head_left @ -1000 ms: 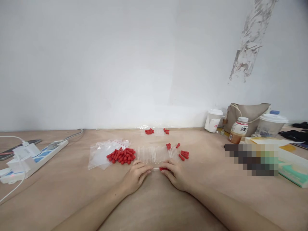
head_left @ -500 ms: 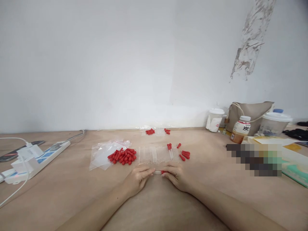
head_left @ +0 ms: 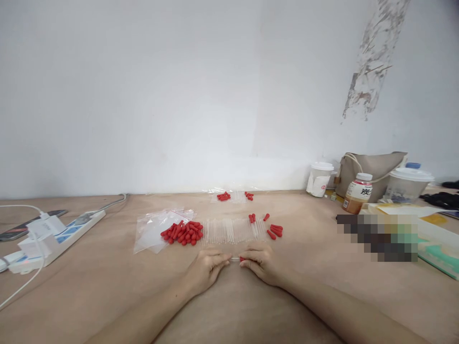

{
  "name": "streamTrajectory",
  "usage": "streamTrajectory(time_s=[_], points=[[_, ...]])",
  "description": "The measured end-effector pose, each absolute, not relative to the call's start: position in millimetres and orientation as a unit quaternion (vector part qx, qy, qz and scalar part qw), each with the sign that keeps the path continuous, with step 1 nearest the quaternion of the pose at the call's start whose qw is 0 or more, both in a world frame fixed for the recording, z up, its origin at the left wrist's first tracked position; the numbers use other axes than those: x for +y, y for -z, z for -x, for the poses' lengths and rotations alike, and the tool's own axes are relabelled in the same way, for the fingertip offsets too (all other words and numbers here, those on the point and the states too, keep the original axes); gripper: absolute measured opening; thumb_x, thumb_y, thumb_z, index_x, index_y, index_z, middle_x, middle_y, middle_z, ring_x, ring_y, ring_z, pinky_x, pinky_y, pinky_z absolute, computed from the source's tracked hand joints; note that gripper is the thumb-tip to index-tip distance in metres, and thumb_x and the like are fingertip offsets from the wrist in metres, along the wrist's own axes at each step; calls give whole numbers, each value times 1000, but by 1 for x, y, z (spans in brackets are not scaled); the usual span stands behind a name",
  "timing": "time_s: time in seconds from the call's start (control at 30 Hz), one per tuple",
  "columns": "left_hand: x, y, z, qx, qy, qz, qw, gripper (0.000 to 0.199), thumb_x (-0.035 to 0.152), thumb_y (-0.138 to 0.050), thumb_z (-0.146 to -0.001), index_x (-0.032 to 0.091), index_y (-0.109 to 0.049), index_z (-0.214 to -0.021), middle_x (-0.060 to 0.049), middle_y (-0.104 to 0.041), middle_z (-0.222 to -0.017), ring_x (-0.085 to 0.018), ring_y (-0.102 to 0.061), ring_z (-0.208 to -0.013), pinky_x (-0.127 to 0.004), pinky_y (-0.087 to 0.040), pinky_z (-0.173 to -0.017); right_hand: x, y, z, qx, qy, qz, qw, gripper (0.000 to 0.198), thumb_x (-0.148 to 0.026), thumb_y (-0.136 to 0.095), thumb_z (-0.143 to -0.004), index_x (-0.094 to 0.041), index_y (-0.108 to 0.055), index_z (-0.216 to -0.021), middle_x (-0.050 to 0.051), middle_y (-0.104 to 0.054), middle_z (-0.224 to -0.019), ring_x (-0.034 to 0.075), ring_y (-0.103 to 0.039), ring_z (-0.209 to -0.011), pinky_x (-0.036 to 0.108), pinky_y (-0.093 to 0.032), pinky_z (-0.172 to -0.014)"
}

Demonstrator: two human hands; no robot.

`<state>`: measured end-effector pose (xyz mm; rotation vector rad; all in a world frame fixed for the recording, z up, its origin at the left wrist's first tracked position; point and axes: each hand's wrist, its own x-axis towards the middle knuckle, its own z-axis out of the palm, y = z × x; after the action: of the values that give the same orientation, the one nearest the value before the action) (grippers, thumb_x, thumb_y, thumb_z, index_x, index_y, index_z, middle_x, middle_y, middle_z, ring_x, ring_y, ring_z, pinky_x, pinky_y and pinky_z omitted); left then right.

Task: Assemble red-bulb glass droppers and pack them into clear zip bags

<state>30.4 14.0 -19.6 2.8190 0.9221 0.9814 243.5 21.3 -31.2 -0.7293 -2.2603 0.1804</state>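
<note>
Between my hands a clear glass dropper tube (head_left: 235, 259) lies crosswise. My left hand (head_left: 207, 268) pinches its left part with thumb and fingers. My right hand (head_left: 263, 265) is closed on a red rubber bulb (head_left: 242, 259) at the tube's right end; most of the bulb is hidden by the fingers. Just beyond my hands lies a row of clear tubes (head_left: 222, 231), and two near its right end carry red bulbs (head_left: 252, 218). Left of the row is a heap of red bulbs (head_left: 182, 233). Several loose red bulbs (head_left: 276, 230) lie to the right.
Clear zip bags (head_left: 152, 231) lie left of the heap. Further back, a clear bag (head_left: 237, 197) holds tubes and red bulbs. At left is a power strip (head_left: 71, 239) with chargers; at right, a paper cup (head_left: 319, 179), a bottle (head_left: 357, 193) and a lidded tub (head_left: 409, 185).
Both hands stay almost in place, with the tube still between them. Slightly less of the red bulb shows at my right fingertips. The things on the table have not moved.
</note>
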Motion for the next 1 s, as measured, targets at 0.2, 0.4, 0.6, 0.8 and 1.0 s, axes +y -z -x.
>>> streamTrajectory(time_s=[0.2,0.4,0.6,0.8,1.0], points=[[14,21,-34,294,-329,-897,4,24,23,-39,-89,20,-61,-100,-5,-65,-77,-16,-59,-71,-26,-44,-65,18,25,-241,-875,-73,312,363,15,-25,-49,-81,-20,-61,-87,3,-60,-81,15,-52,-78,28,-40,-71],[17,16,-25,320,-341,-884,-22,24,28,-44,-87,20,-58,-104,-4,-65,-77,-17,-56,-72,-32,-40,-73,20,21,-246,-854,-65,341,387,11,-24,-52,-79,-22,-61,-84,2,-62,-78,16,-50,-77,32,-36,-73],[18,16,-21,315,-319,-892,-49,21,26,-43,-88,19,-63,-89,-2,-61,-66,-15,-50,-63,-31,-37,-68,20,20,-249,-859,-50,345,374,8,-24,-53,-79,-22,-60,-81,2,-61,-74,16,-50,-75,32,-34,-72],[19,19,-25,311,-327,-891,-49,24,26,-41,-88,18,-63,-82,-3,-58,-63,-15,-50,-62,-31,-38,-67,19,19,-247,-867,-52,327,372,9,-23,-50,-80,-20,-59,-80,2,-60,-75,16,-50,-75,30,-35,-69],[19,19,-26,298,-313,-901,-47,25,24,-41,-88,17,-63,-81,-4,-60,-64,-16,-50,-63,-31,-38,-67,20,17,-246,-877,-34,329,349,10,-24,-50,-80,-21,-59,-78,1,-61,-72,15,-50,-73,31,-31,-68]])
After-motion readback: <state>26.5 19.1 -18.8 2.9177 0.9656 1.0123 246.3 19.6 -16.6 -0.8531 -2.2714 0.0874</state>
